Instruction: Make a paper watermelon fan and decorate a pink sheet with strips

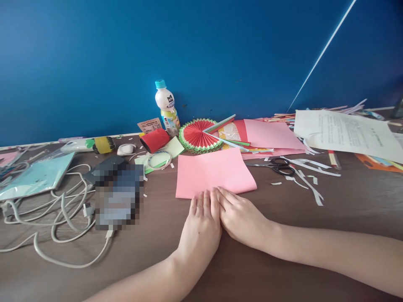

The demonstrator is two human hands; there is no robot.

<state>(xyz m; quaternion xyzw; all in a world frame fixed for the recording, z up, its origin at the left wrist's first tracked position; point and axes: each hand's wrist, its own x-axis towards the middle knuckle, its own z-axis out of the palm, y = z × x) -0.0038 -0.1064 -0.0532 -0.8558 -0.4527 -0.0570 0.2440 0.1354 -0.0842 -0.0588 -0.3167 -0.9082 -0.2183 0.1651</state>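
A pink sheet of paper (214, 172) lies flat on the brown table (283, 218) in front of me. My left hand (201, 224) rests palm down with fingers stretched out together, fingertips on the sheet's near edge. My right hand (241, 216) lies flat beside it, touching it, fingers also reaching the near edge of the pink sheet. Neither hand holds anything.
Black-handled scissors (280, 166) lie right of the sheet among white paper strips (310, 184). Behind are a folded watermelon paper fan (198, 135), a drink bottle (167, 108), a red roll (155, 140), more pink sheets (270, 134) and a printed page (346, 132). White cables (59, 214) sprawl at left.
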